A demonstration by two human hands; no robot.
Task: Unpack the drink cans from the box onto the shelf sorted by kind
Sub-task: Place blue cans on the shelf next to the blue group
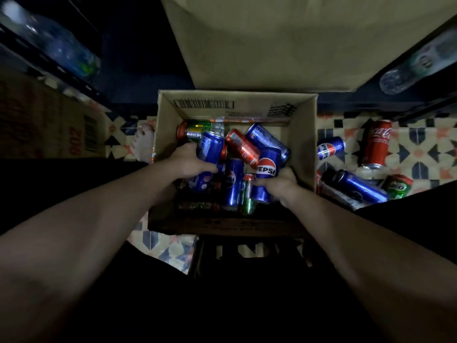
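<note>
An open cardboard box [303, 134] stands on the tiled floor in front of me, holding several loose cans: blue Pepsi, red, and green ones. My left hand [189, 160] grips a blue Pepsi can [210, 147] at the box's left side. My right hand [279, 183] grips another blue Pepsi can [268, 167], label up, near the right wall. A red can [242, 148] lies between the two. A green-and-yellow can [197, 128] lies at the back left.
On the floor right of the box lie a Pepsi can [330, 147], a red Coca-Cola can [377, 144], a long blue can [358, 185] and a green Milo can [398, 186]. The box flap [272, 40] rises behind. Bottles [61, 48] lie on dark shelves at both sides. A bare foot [144, 142] is left.
</note>
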